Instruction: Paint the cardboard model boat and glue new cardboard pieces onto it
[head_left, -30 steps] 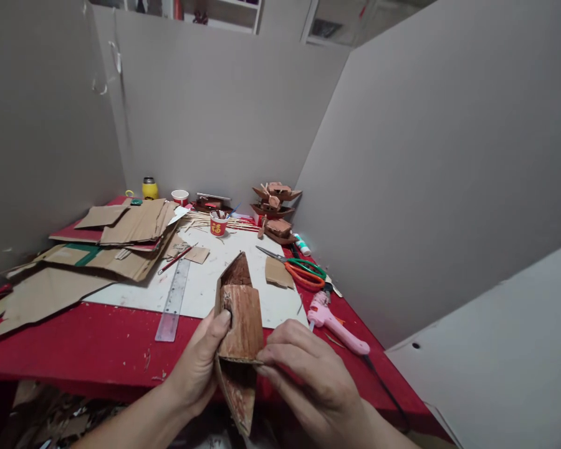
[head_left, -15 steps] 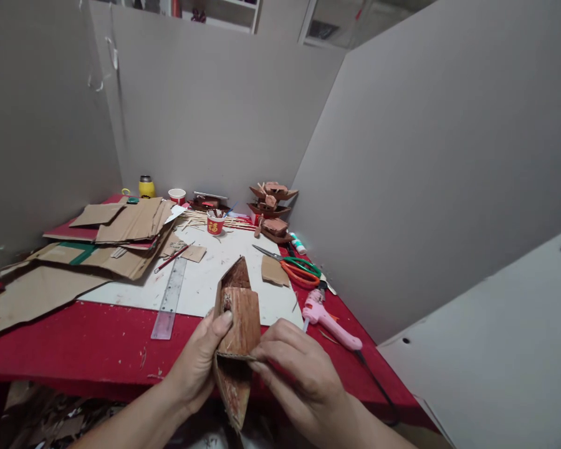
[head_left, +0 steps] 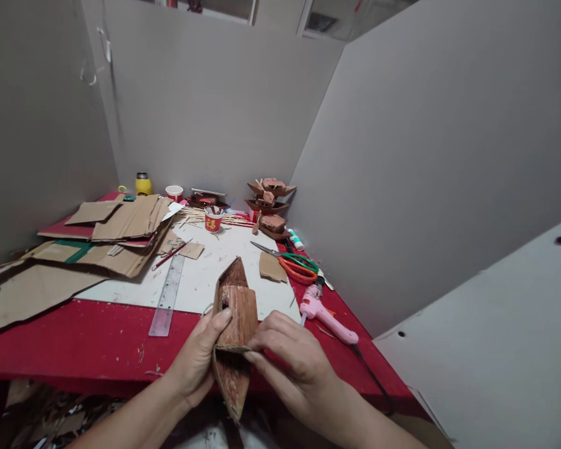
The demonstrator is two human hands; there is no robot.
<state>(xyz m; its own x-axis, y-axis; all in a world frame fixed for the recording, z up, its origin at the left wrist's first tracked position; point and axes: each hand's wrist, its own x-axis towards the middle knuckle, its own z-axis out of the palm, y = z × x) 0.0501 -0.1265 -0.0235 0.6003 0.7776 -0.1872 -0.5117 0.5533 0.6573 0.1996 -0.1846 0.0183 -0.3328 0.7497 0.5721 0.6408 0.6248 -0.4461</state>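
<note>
Small boat (head_left: 242, 318) slightly tilted since earlier, gripped by left fingers (head_left: 216, 325), near roof edge (head_left: 228, 347) pinched between right fingers (head_left: 270, 343)

Model boat (head_left: 240, 324): near tip swung slightly left; view dipped slightly.

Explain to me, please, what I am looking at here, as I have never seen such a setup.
There is no machine: one person works with two bare hands, filmed by a single camera worn on the head, looking forward and down. The left hand holds a brown model boat from the side; the fingers of the right hand pinch its cabin's near edge. On the red-covered table lie a white sheet, cardboard pieces, a clear ruler, scissors and a pink glue gun. More brown boats stand at the back.
</note>
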